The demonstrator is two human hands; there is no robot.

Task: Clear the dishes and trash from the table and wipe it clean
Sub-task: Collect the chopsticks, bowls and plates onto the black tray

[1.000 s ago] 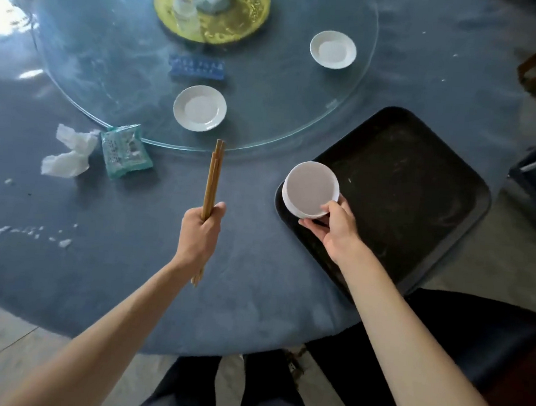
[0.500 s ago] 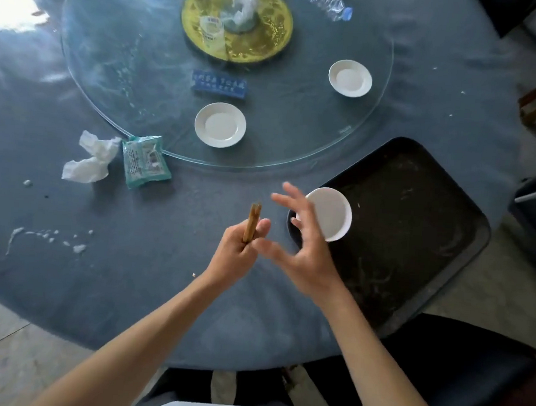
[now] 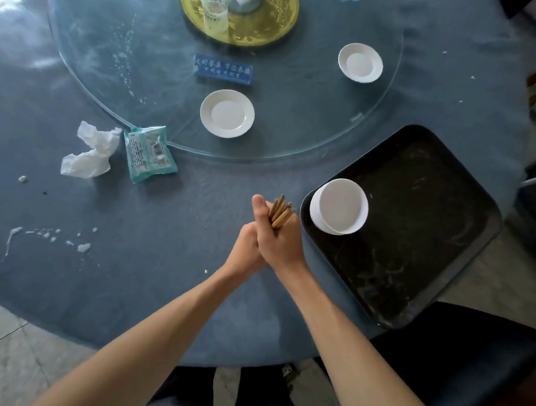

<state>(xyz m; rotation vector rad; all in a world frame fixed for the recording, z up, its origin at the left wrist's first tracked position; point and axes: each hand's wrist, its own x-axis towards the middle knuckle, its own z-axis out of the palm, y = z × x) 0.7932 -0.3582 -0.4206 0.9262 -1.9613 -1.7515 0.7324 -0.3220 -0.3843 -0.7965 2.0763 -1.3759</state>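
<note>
Carrying everything, one blue-clothed worktop [image 3: 127, 288] bears one black tray [image 3: 431, 246] with one white bowl [image 3: 339, 207], two saucers [image 3: 227, 113], one wrapper [image 3: 149, 153], one tissue [image 3: 89, 152]; both hands [image 3: 270, 241] clasp several chopsticks [image 3: 280, 211] beside the tray.

Both forearms extended, left hand [image 3: 247, 249] and right hand [image 3: 281, 243] pressed together, fingers curled round chopsticks [image 3: 280, 210].

I hold brown chopsticks [image 3: 280, 210] upright; my white bowl [image 3: 339, 206] sits in the black tray's [image 3: 416, 245] near-left corner.
</note>
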